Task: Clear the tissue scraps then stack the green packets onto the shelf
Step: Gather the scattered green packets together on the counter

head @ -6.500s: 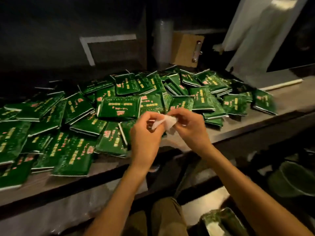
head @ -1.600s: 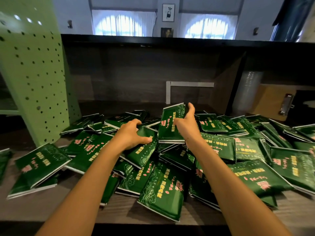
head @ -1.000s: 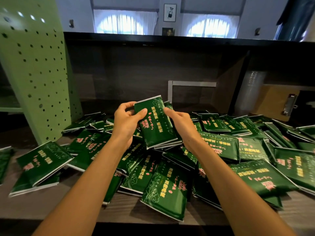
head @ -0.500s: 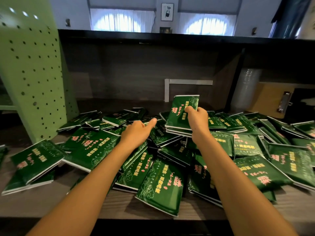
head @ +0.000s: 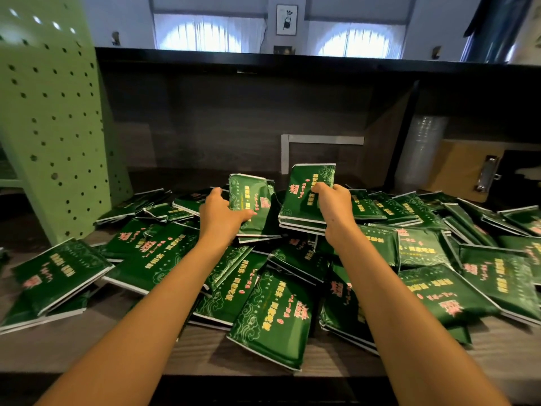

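Dozens of glossy dark-green rectangular packets [head: 272,317] with pink and yellow print are lying in a loose, overlapping heap across the grey-brown wooden shelf board [head: 44,347], and I am watching two bare arms reaching into the middle of it. The left hand [head: 222,213] is gripping a single packet [head: 251,200] by its left side, with the thumb lying across the printed face and the fingers curling round the edge. It is holding the packet tilted up above the heap. Near it, the right hand [head: 333,206] is clutching a small stack of packets [head: 307,194], fingers hooked over the stack's right edge. I am seeing several white-edged layers along the bottom, though I cannot tell exactly how many. A pale green perforated metal panel [head: 49,112] is standing at the shelf's left end. A brown clipboard [head: 465,171] is leaning at the back on the far right.
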Action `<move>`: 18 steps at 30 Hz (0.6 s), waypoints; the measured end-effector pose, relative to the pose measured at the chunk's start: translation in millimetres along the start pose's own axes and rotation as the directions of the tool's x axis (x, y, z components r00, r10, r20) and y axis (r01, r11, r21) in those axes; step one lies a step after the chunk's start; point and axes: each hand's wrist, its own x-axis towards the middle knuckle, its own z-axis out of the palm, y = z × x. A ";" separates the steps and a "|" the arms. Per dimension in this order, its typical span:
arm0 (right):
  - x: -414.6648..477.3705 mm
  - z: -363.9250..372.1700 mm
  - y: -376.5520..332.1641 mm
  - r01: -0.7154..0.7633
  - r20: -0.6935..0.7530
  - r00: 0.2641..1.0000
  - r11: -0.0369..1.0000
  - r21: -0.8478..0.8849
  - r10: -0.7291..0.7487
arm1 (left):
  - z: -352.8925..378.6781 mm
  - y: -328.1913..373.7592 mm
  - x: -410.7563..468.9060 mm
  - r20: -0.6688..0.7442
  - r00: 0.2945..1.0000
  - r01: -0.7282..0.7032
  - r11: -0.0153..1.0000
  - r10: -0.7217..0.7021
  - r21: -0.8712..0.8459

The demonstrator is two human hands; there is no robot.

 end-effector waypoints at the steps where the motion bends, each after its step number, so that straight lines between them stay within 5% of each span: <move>1: 1.0 0.3 0.6 -0.001 0.002 1.000 1.000 -0.008 0.001 | -2.5 0.2 -0.4 -0.026 0.999 -0.025 0.999 0.024 -0.038; 7: -1.2 -0.5 1.6 0.020 0.064 0.998 1.000 -0.005 -0.020 | -15.8 6.0 1.6 -0.205 0.971 -0.141 0.986 0.122 -0.083; 13: 0.1 0.4 1.8 0.032 0.051 0.998 0.999 -0.034 -0.030 | -28.2 14.2 1.1 -0.028 0.998 -0.069 0.895 0.064 -0.441; 18: 0.8 -2.2 -0.2 0.028 0.086 0.996 0.997 -0.069 -0.022 | -43.0 22.0 -2.5 0.221 0.961 -0.001 0.802 0.166 -0.597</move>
